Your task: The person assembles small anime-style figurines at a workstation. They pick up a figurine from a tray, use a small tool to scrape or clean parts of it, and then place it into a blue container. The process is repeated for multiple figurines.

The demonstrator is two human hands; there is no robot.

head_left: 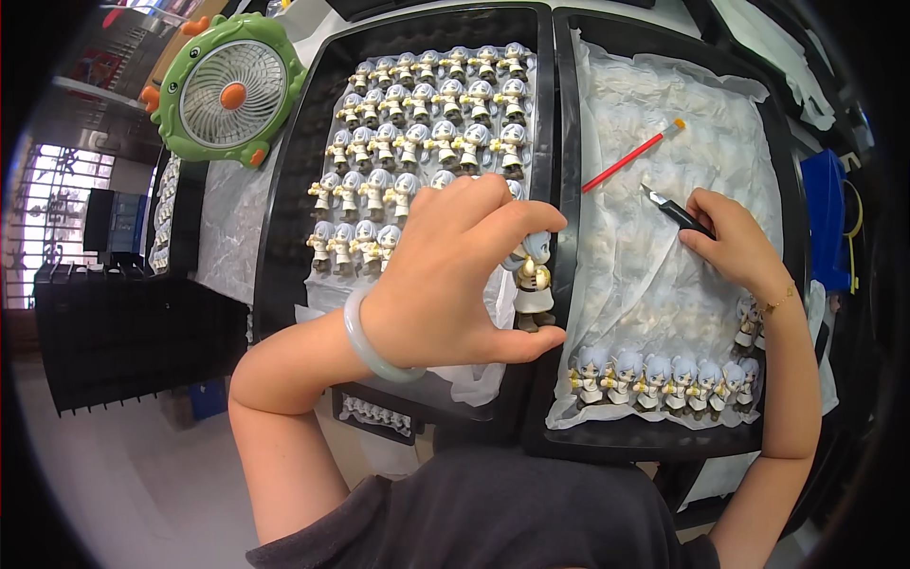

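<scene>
My left hand [445,275], with a pale bangle on its wrist, is closed on a small figurine [535,287] with pale hair and white clothes, gripped upright between thumb and forefinger at its head and feet. The hand hovers over the inner edges of two black trays. In my right hand [737,242] is a craft knife [679,211], its dark handle pinched in the fingers and its blade pointing up and left. Beneath it, a thin white sheet [645,242] covers rows of figurines in the right tray. A red-handled brush [626,159] lies on this sheet.
Rows of similar figurines [412,142] fill the left tray [292,204], partly hidden by my left hand. Uncovered figurines [654,381] line the right tray's near end. A green fan [230,93] stands far left. Blue bins [827,223] sit beyond the right tray [566,114].
</scene>
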